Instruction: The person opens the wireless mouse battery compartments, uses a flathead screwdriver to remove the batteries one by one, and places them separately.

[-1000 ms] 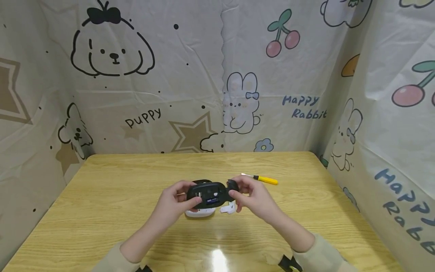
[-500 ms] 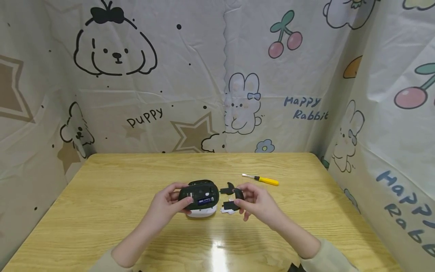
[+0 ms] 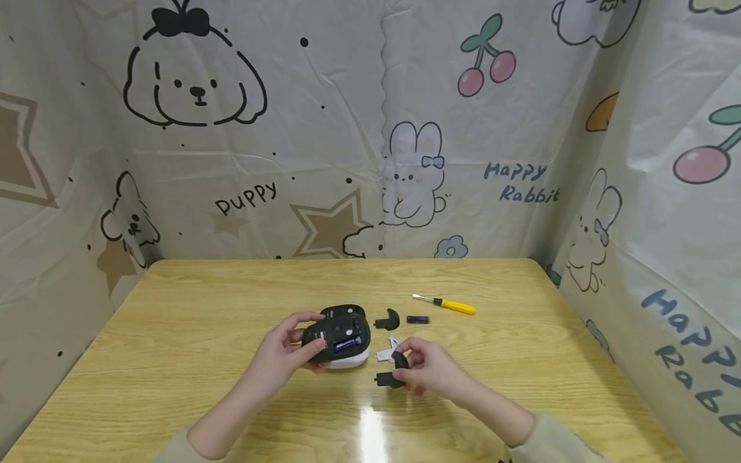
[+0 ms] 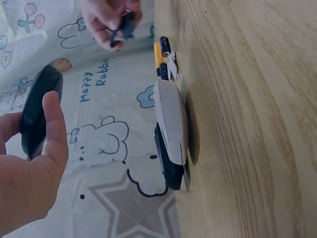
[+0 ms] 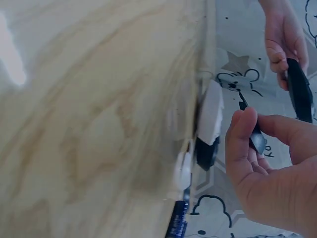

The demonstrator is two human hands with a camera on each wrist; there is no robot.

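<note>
My left hand (image 3: 292, 341) holds a black computer mouse (image 3: 330, 329) with its underside up. Its battery bay stands uncovered, and a dark blue battery (image 3: 347, 344) lies inside. Just right of it, my right hand (image 3: 434, 366) pinches a black battery cover (image 3: 384, 379) between thumb and fingers, apart from the mouse. Under and behind the held mouse are a white mouse (image 3: 354, 362) and a second black mouse (image 3: 350, 311), both on the table. In the right wrist view the pinched cover (image 5: 256, 139) shows edge-on.
Another black battery cover (image 3: 392, 319) lies right of the mice, with a loose battery (image 3: 418, 319) beside it. A white battery cover (image 3: 384, 354) is close behind my right hand. Farther back lies a yellow-handled screwdriver (image 3: 454, 306). Patterned cloth (image 3: 324, 128) hangs around the wooden table (image 3: 202, 308).
My right hand has drawn the black cover away from the held mouse and down toward me. The left hand has shifted slightly left with the mouse. The loose battery has come into sight.
</note>
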